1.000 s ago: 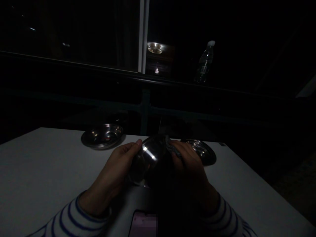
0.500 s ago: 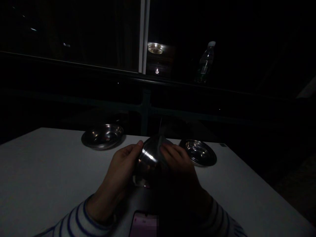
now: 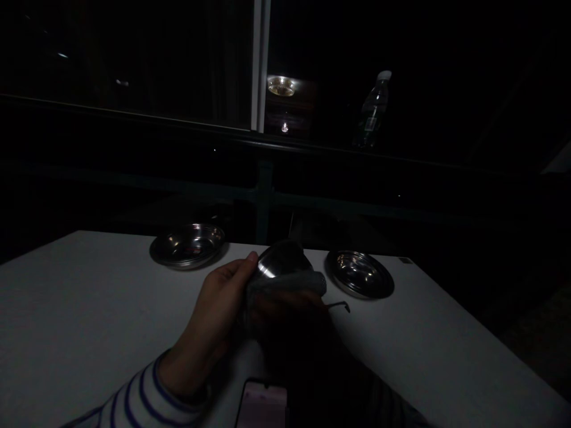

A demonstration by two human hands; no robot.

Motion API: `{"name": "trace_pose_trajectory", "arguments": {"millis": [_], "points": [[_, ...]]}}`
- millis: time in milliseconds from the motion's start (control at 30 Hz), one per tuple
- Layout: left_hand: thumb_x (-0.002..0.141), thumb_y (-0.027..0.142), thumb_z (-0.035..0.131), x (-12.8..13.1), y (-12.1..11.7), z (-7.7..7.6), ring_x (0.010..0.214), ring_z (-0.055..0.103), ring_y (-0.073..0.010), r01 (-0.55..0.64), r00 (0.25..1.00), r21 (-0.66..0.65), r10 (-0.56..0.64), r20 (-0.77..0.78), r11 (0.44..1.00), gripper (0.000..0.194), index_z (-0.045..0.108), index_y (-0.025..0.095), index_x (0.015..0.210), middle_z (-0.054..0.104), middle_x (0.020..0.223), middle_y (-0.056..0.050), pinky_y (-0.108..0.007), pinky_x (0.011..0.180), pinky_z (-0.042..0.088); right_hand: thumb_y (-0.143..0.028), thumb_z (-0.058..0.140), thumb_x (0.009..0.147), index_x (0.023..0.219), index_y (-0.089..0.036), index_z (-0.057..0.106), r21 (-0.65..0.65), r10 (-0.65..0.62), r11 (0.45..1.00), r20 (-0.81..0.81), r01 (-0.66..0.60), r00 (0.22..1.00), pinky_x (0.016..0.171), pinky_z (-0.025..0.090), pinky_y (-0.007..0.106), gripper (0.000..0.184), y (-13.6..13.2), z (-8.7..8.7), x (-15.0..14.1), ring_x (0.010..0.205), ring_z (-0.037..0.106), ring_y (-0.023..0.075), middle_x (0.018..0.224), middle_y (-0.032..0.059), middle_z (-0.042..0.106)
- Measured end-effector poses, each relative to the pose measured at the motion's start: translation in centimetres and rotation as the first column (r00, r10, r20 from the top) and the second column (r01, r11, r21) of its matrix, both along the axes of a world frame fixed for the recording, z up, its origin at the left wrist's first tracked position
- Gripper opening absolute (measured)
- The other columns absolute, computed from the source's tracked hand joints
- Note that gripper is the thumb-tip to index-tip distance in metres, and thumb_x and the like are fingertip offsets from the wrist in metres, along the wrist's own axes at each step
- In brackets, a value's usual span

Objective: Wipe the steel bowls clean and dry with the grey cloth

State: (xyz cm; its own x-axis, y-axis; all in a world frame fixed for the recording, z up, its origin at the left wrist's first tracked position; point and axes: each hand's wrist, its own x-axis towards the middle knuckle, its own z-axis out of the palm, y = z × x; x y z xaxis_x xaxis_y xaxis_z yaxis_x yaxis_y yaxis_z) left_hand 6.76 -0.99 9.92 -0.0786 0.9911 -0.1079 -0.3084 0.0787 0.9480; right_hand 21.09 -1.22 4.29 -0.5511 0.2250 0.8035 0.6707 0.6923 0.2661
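My left hand (image 3: 223,297) grips the left edge of a shiny metal bowl (image 3: 276,260), thumb on its curved outer side. The bowl is tilted, its rounded bottom toward me. Across its near side my right hand (image 3: 294,318), in deep shadow, presses a grey cloth (image 3: 289,283). A thin dark loop (image 3: 341,305) sticks out to the right of that hand. Most of the right fingers are hard to make out, and the bowl's lower part is hidden behind them.
Metal dishes stand at the table's far side, one on the left (image 3: 187,248) and one on the right (image 3: 359,274). A phone (image 3: 262,404) lies on the white table (image 3: 111,309) near me. Beyond, a plastic bottle (image 3: 373,110) stands by the window frame (image 3: 261,65).
My right hand has swept down and left across the bowl with the cloth, now covering its lower part. My left hand keeps its grip in about the same place.
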Motion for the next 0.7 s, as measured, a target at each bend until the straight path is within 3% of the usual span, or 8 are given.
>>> {"name": "trace_pose_trajectory", "arguments": {"millis": [67,233,400,500,567,700], "points": [[0.065,0.04,0.066,-0.11,0.12,-0.09,0.045,0.054,-0.0103,-0.012,1.0,0.025,0.012,-0.004,1.0,0.027,0.06,0.015,0.062,0.061,0.051,0.001,-0.018,0.043,0.041,-0.019,0.046,0.084,0.111,-0.018,0.054,-0.016,0.013,1.0,-0.008,-0.013,1.0,0.088,0.038,0.037,0.029,0.0,0.19,0.05,0.108,0.045,0.0187,0.113,0.0028,0.059],[0.066,0.043,0.064,0.11,0.15,-0.49,0.044,0.054,-0.0119,-0.008,0.998,0.004,0.009,-0.062,1.0,0.03,0.06,0.014,0.061,0.06,0.049,-0.001,-0.019,0.042,0.039,-0.03,0.043,0.087,0.113,-0.014,0.053,-0.069,-0.11,0.992,-0.072,0.105,0.991,0.083,0.04,0.039,0.032,0.71,0.4,0.64,0.108,0.045,0.0242,0.115,0.0108,0.057],[0.065,0.047,0.063,0.61,-0.02,-0.67,0.039,0.049,-0.0089,-0.037,0.999,-0.013,0.036,-0.034,0.999,0.036,0.056,0.015,0.052,0.054,0.043,0.002,-0.017,0.039,0.035,-0.027,0.045,0.085,0.112,-0.02,0.054,-0.026,-0.063,0.998,-0.036,0.063,0.997,0.086,0.036,0.039,0.029,0.07,0.22,-0.08,0.107,0.045,0.0207,0.111,0.0037,0.058],[0.066,0.048,0.062,0.79,-0.11,-0.59,0.038,0.047,-0.0088,-0.041,0.998,-0.017,0.04,-0.056,0.999,0.039,0.053,0.015,0.047,0.052,0.041,0.002,-0.018,0.038,0.034,-0.031,0.044,0.087,0.108,-0.017,0.055,-0.097,-0.102,0.991,-0.102,0.092,0.989,0.084,0.038,0.038,0.027,0.59,0.61,0.52,0.106,0.046,0.0221,0.11,0.0072,0.059],[0.066,0.05,0.06,0.8,-0.12,-0.57,0.038,0.048,-0.0098,-0.037,0.997,-0.036,0.035,-0.068,0.999,0.041,0.053,0.015,0.047,0.053,0.042,0.001,-0.019,0.038,0.034,-0.031,0.044,0.088,0.106,-0.015,0.055,-0.101,-0.135,0.987,-0.125,0.123,0.983,0.085,0.038,0.039,0.027,0.82,0.55,0.7,0.108,0.046,0.0233,0.11,0.0089,0.059],[0.067,0.057,0.055,0.51,0.02,-0.74,0.041,0.05,-0.0114,-0.054,0.993,-0.024,0.051,-0.105,0.998,0.044,0.058,0.015,0.054,0.056,0.046,0.0,-0.021,0.041,0.036,-0.027,0.045,0.086,0.11,-0.02,0.055,-0.035,-0.084,0.996,-0.039,0.083,0.996,0.088,0.033,0.04,0.028,0.18,-0.1,-0.09,0.108,0.045,0.0207,0.112,0.003,0.06]]}}
